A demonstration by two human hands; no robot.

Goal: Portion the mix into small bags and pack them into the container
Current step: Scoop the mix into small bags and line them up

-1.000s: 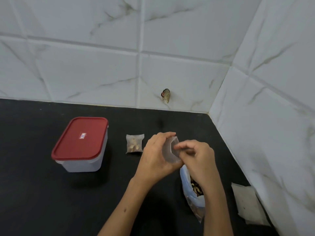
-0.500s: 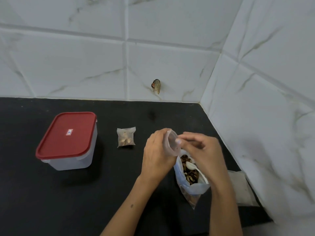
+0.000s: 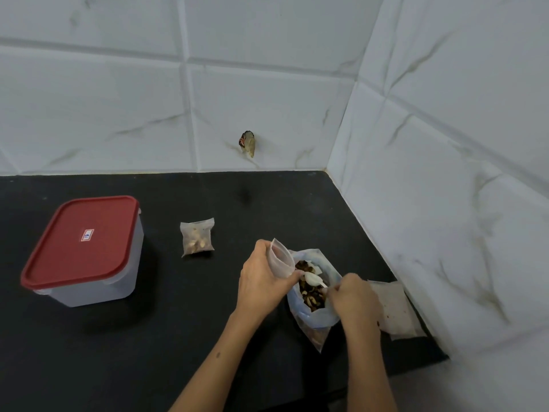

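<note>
Left hand (image 3: 261, 281) is pinching an empty bag (image 3: 280, 261); beside that grip, right hand (image 3: 353, 298) is grasping a spoon (image 3: 315, 280) over the mix (image 3: 310, 292).

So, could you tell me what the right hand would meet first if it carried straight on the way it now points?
Probably the mix in the big bag: the right hand aims the white spoon into it, though depth is unclear.
</note>
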